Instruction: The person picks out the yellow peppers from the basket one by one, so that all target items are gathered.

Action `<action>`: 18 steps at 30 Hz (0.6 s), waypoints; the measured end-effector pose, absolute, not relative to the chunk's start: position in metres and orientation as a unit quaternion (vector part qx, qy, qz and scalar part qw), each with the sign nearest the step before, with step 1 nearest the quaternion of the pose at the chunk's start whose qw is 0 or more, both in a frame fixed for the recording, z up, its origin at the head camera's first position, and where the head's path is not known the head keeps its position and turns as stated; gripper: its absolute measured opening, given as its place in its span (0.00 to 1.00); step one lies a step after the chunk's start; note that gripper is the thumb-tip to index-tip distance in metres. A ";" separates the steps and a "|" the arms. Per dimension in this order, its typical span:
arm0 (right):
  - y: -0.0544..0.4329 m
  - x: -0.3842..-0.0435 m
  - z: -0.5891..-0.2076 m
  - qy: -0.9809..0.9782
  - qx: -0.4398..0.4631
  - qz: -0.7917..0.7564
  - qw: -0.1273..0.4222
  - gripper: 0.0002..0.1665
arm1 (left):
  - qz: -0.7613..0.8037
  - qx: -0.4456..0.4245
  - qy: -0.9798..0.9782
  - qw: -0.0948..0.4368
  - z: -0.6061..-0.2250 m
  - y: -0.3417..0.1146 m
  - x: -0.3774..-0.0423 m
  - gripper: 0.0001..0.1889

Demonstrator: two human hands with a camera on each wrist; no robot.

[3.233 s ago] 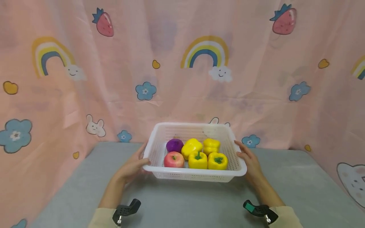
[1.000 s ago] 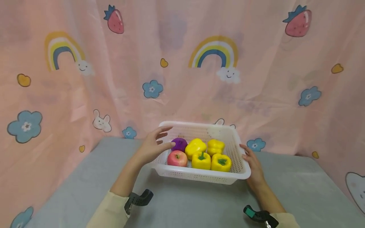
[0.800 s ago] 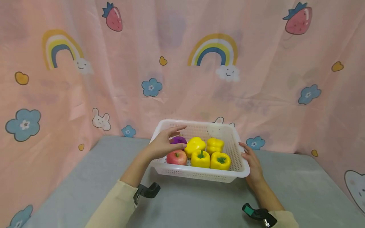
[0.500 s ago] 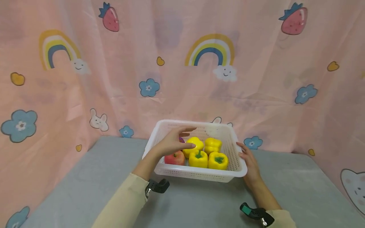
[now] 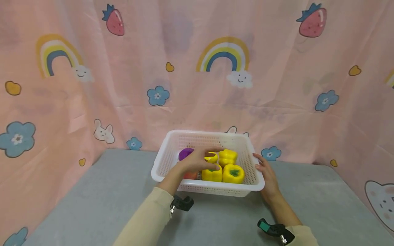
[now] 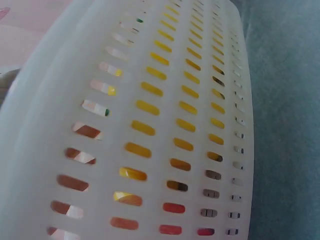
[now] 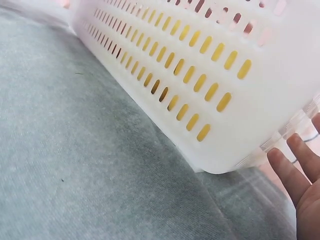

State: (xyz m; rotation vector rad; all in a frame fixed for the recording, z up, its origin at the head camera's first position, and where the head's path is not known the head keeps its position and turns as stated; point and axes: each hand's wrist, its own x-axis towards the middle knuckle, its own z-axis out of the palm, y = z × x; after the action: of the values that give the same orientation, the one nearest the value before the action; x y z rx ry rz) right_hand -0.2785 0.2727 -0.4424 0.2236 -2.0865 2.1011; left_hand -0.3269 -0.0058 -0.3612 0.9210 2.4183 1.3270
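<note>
In the head view a white perforated plastic basket [image 5: 160, 160] stands on the table. It holds several yellow bell peppers [image 5: 233, 174], a round purple vegetable [image 5: 185, 153] and an apple [image 5: 191, 175], mostly hidden by my left hand. My left hand [image 5: 197, 161] reaches in over the basket's front rim. Its thumb and fingers are spread apart above the left-hand peppers, with nothing pinched between them. My right hand [image 5: 268, 176] rests against the basket's right side, fingertips at the rim; in the right wrist view its fingers [image 7: 287, 172] look straight.
A grey cloth covers the table [image 5: 101, 191]. Behind it hangs a pink printed curtain [image 5: 184, 112]. Each wrist wears a black mount, one near the left sleeve [image 5: 147, 218]. The basket wall [image 6: 165, 115] fills most of the left wrist view.
My left hand has let go of the basket's left rim, risen over it, then moved right and down to the peppers. My right hand has stayed at the right side.
</note>
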 end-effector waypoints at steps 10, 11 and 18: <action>0.271 -0.276 -0.439 -0.707 0.068 0.699 0.085 0.28 | 0.418 0.280 0.852 0.142 -0.365 -0.004 -0.326 0.35; 0.271 -0.276 -0.439 -0.706 0.066 0.700 0.085 0.28 | 0.419 0.280 0.851 0.145 -0.366 -0.004 -0.326 0.35; 0.272 -0.275 -0.439 -0.705 0.062 0.702 0.083 0.28 | 0.374 0.290 0.867 0.154 -0.371 -0.002 -0.327 0.33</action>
State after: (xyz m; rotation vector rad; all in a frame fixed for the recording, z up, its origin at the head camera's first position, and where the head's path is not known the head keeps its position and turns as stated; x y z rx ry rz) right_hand -0.2751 0.2722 -0.4389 0.1863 -2.1032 2.0952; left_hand -0.3271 -0.0020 -0.3706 0.8324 2.4857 1.0726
